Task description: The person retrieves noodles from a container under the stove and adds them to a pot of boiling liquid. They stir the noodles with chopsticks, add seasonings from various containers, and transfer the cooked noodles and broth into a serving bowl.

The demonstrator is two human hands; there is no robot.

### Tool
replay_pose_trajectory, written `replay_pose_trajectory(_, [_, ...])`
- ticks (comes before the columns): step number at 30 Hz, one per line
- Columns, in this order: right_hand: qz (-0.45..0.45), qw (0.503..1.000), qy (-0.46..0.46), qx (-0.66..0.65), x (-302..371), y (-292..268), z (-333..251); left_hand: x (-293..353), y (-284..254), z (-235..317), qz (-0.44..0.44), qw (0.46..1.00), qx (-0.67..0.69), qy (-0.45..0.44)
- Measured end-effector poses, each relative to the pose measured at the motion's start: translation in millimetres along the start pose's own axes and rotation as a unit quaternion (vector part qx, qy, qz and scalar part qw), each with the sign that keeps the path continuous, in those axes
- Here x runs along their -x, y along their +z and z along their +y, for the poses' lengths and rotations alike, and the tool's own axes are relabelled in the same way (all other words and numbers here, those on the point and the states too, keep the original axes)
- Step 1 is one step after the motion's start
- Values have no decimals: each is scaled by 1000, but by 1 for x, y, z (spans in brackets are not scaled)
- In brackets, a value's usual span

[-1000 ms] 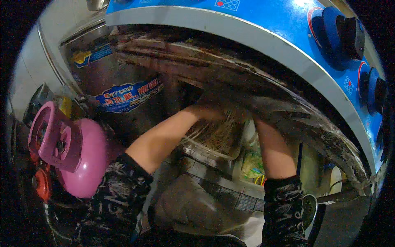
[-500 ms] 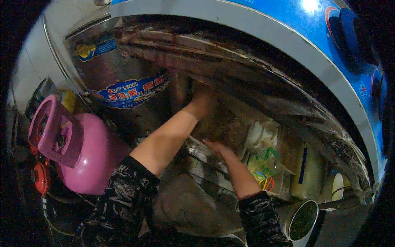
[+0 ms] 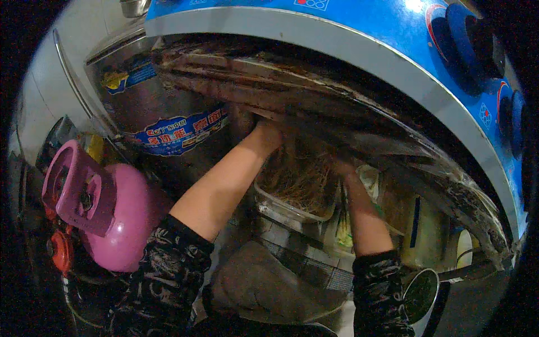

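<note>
Both my arms reach forward under the low edge of a blue counter unit. Between them is a clear plastic box (image 3: 292, 212) holding a tangle of thin brown root-like strands (image 3: 300, 182). At the box's far left side is my left hand (image 3: 268, 136), its fingers lost in the dark. My right hand (image 3: 341, 167) is at the far right side of the box, and shadow hides its fingers too. Whether either hand grips the box, I cannot tell. To the right of the box, partly behind my right forearm, sits a clear container with pale and green items (image 3: 344, 231).
A pink gas cylinder (image 3: 129, 216) with a red regulator (image 3: 59, 253) stands at left, before a metal cabinet (image 3: 185, 104). The grimy underside of the blue unit (image 3: 370, 31) hangs low overhead. At lower right are a pale bin (image 3: 429, 241) and a round green-topped container (image 3: 421, 295).
My right hand has moved forward and right, from the near side to the far right of the box. The box with brown strands now shows clearly, nearer to me. My left hand shifted slightly.
</note>
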State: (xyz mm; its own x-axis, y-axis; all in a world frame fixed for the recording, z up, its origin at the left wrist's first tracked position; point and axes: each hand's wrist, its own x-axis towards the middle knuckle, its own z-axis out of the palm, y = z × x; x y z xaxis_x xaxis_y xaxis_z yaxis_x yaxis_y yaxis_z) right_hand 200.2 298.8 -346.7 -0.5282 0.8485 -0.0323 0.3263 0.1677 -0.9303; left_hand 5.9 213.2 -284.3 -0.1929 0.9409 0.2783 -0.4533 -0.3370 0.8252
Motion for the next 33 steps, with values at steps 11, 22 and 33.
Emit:
replay_pose_trajectory(11, [-93, 993, 6, 68, 12, -21, -10, 1, 27, 22, -4, 1000, 12, 6])
replay_pose_trajectory(22, [-91, 992, 62, -67, 35, 35, -52, -3, 62, 29, -19, 999, 40, 29])
replay_pose_trajectory(33, [-148, 987, -40, 38, 13, -19, -12, 52, 48, 35, -363, 751, -385, -394])
